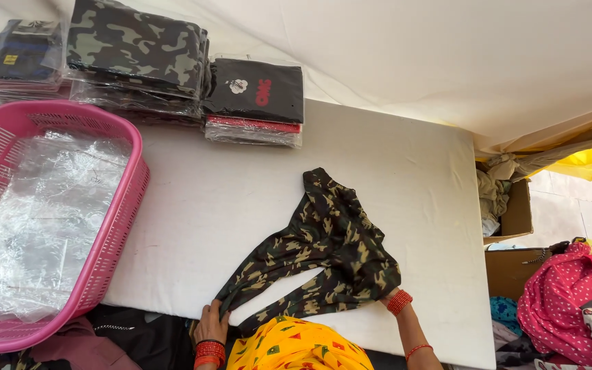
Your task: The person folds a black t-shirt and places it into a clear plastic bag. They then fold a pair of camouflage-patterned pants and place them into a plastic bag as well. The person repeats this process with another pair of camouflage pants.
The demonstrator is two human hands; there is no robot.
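A camouflage garment (323, 250) in green, brown and tan lies crumpled on the white table (241, 185), with two long legs or sleeves stretched toward the near edge. My left hand (212, 324) grips the end of one stretched part at the table's near edge. My right hand (386, 299) is mostly hidden under the garment's right side; only the wrist with red bangles shows.
A pink plastic basket (114, 226) holding clear plastic bags sits at the left. Stacks of bagged folded clothes (138, 58), camouflage and black, line the far edge. Cardboard boxes (515, 219) and a pile of coloured cloth (570, 301) stand to the right.
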